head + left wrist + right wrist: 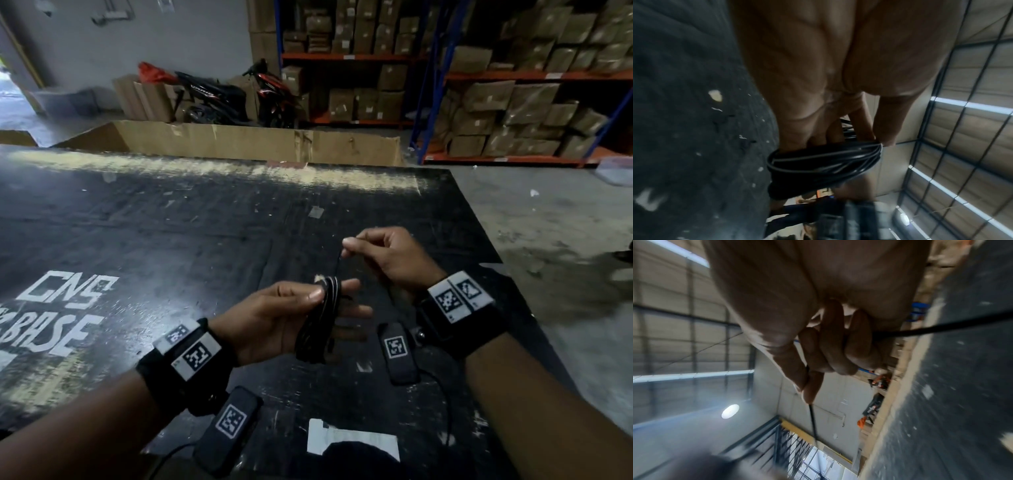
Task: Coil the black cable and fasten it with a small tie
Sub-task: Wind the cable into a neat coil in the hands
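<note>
The winding step looks nearly done. The left hand [274, 318] grips the thin black rubbery cable [320, 323], wound in loops round its fingers, above the dark table [137, 222]. Just above it, the right hand [387, 260] pinches the loose cable end. Next, I think, comes one more wrap, then the tie. No tie can be made out, and the wrist views are blurry.

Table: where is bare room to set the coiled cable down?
Free: the dark table between the white lettering and the cardboard sheet. Crowded: near edge, around both pouches and the white label.
</note>
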`<control>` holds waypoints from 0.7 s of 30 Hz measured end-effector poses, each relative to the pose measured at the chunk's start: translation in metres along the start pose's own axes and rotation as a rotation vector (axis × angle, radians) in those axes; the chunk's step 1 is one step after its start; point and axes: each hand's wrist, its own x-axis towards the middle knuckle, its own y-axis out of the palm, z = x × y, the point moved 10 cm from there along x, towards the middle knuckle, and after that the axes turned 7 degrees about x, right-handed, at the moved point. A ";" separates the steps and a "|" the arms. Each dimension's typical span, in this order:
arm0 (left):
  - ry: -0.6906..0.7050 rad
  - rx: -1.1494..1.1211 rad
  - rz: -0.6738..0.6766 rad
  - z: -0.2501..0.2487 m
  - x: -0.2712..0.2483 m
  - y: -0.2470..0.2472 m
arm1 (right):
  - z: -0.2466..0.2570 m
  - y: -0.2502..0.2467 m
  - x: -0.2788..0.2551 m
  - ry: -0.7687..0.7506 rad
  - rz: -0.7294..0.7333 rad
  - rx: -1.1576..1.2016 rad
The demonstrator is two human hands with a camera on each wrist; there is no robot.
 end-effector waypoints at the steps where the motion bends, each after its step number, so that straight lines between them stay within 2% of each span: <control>1: -0.018 0.030 -0.047 0.006 -0.002 -0.007 | 0.017 0.001 -0.003 -0.052 0.014 -0.075; 5: -0.048 0.102 -0.225 0.015 -0.005 -0.032 | 0.053 0.018 -0.022 -0.190 0.126 -0.276; 10: 0.038 0.086 -0.397 -0.002 -0.007 -0.059 | 0.055 0.037 -0.047 -0.250 0.163 -0.232; 15: 0.222 -0.059 -0.455 -0.034 -0.005 -0.073 | 0.009 0.050 -0.064 -0.154 0.204 0.070; 18: 0.326 -0.165 -0.420 -0.056 -0.002 -0.073 | -0.038 0.061 -0.070 -0.029 0.232 0.258; 21: 0.403 -0.228 -0.372 -0.076 0.000 -0.067 | -0.083 0.071 -0.073 0.067 0.257 0.331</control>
